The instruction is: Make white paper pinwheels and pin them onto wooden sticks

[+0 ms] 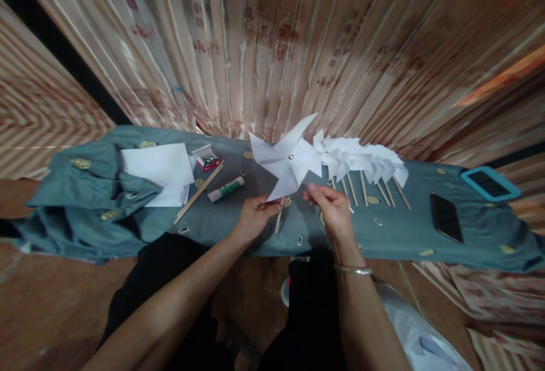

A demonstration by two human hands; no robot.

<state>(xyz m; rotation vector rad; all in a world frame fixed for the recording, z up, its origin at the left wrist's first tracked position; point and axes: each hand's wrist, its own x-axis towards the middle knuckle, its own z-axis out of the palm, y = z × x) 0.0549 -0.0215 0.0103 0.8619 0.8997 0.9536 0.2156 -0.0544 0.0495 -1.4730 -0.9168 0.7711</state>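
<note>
My left hand (258, 216) is closed around the thin wooden stick (278, 222) of a white paper pinwheel (303, 155). A small round metal pin shows at the pinwheel's middle, and its blades stand upright above my fingers. Just right of the blades, my right hand (331, 203) hovers with thumb and fingers curled together; whatever they may hold is hidden. Beyond it, several finished-looking white pinwheels (352, 154) lie overlapping in a row, their sticks pointing toward me.
On the green cloth (409, 235) to the left are white paper sheets (157, 164), a small box of pins (208, 159), loose wooden sticks (198, 192) and a glue stick (226, 188). At right lie a dark phone (445, 217) and a blue-framed device (490, 183). A curtain (272, 47) hangs behind.
</note>
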